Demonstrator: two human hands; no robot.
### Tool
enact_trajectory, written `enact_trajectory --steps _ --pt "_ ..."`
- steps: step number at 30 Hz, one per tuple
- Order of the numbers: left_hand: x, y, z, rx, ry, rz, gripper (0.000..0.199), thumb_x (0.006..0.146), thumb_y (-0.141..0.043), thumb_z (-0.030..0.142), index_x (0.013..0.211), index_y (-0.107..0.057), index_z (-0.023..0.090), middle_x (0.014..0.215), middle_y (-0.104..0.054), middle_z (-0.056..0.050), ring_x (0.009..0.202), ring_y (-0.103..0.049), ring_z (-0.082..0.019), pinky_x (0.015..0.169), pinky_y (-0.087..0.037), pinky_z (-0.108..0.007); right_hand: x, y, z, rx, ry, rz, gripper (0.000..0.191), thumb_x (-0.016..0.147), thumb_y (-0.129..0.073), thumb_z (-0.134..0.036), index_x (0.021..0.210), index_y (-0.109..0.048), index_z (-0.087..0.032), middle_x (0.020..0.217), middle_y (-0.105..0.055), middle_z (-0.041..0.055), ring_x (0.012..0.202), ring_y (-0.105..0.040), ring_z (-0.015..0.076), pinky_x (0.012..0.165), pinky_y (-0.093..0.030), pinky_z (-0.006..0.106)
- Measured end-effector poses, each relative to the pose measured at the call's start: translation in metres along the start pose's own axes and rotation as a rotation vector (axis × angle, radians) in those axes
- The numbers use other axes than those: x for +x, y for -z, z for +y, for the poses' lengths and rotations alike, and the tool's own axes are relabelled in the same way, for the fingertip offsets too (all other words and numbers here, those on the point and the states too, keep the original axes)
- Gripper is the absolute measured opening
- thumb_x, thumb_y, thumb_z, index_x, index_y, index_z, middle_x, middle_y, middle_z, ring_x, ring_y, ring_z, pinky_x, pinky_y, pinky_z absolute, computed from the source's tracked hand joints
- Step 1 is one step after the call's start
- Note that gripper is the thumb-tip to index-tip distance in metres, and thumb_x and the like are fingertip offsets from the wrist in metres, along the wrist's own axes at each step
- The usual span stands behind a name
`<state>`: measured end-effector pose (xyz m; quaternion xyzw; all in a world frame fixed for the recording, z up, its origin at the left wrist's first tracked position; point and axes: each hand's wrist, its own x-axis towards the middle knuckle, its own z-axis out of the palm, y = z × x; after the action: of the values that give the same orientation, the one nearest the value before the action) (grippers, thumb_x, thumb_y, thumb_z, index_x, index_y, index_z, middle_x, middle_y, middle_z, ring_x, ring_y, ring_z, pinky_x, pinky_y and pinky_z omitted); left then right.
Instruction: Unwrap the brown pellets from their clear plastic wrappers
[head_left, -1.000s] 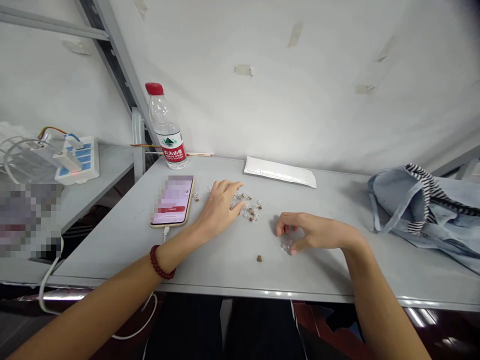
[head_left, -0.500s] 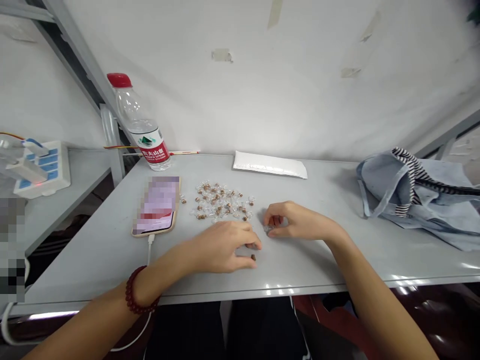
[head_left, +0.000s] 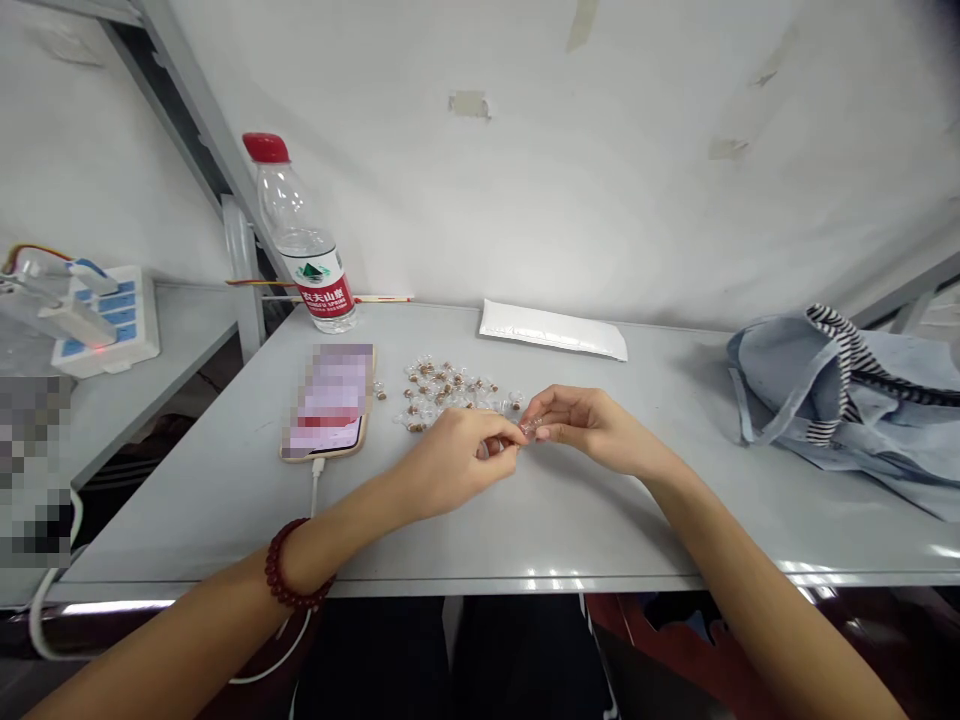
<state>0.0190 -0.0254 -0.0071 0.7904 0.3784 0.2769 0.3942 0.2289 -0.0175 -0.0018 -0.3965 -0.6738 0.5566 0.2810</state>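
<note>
Through the head view I'm watching the left hand (head_left: 450,462) and right hand (head_left: 592,428) meeting above the grey counter (head_left: 570,530). Their grips are pinching a small clear piece (head_left: 531,428) between the fingertips, just in front of a scattered cluster of clear pieces with brown centres (head_left: 450,388). A red beaded bracelet (head_left: 295,565) is circling the left wrist. A phone (head_left: 334,400) with a pixelated screen is lying beside the cluster, its white cable (head_left: 315,490) trailing toward the counter's front edge. At the back, a water bottle (head_left: 304,240) is standing near a white padded envelope (head_left: 553,330). A denim bag (head_left: 847,390) is slumping rightward, a power strip (head_left: 105,320) is sitting on a side table (head_left: 165,400), and strips of old tape are marking the white wall (head_left: 637,180).
</note>
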Motion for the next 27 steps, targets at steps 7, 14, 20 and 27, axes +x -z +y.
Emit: enact_trajectory --steps 7,14,20,27 --pt "0.001 0.010 0.005 -0.338 0.118 0.053 0.013 0.078 -0.062 0.019 0.088 -0.068 0.014 0.080 -0.070 -0.003 0.071 -0.064 -0.013 0.064 -0.051 -0.023 0.004 -0.008 0.000 0.157 0.005 -0.018 0.013 0.085 -0.062 -0.026 0.093 -0.059 -0.017 0.084 -0.069 0.0054 0.079 -0.067 0.0179 0.072 -0.050 0.033" --pt "0.003 0.012 0.004 -0.482 0.087 -0.071 0.007 0.079 -0.064 0.019 0.085 -0.065 0.014 0.078 -0.072 -0.003 0.066 -0.063 -0.010 0.059 -0.050 -0.020 0.002 -0.009 0.002 0.217 0.033 -0.061 0.012 0.086 -0.062 -0.026 0.093 -0.061 -0.016 0.081 -0.068 0.0040 0.065 -0.059 0.0114 0.069 -0.049 0.030" --pt "0.005 0.016 -0.002 -0.598 0.177 -0.196 0.011 0.075 -0.069 0.019 0.076 -0.062 0.012 0.072 -0.070 -0.003 0.056 -0.058 -0.007 0.055 -0.049 -0.021 0.000 -0.013 0.002 0.233 0.005 -0.108 0.012 0.082 -0.064 -0.024 0.087 -0.063 -0.014 0.074 -0.068 0.0038 0.058 -0.056 0.0103 0.061 -0.046 0.028" --pt "0.002 0.016 -0.003 -0.456 0.181 -0.187 0.011 0.075 -0.068 0.021 0.074 -0.062 0.012 0.071 -0.069 -0.003 0.055 -0.056 -0.008 0.054 -0.048 -0.022 0.005 -0.021 0.013 0.293 -0.021 -0.071 0.011 0.079 -0.066 -0.024 0.081 -0.063 -0.014 0.069 -0.068 0.0034 0.051 -0.052 0.0088 0.053 -0.042 0.027"
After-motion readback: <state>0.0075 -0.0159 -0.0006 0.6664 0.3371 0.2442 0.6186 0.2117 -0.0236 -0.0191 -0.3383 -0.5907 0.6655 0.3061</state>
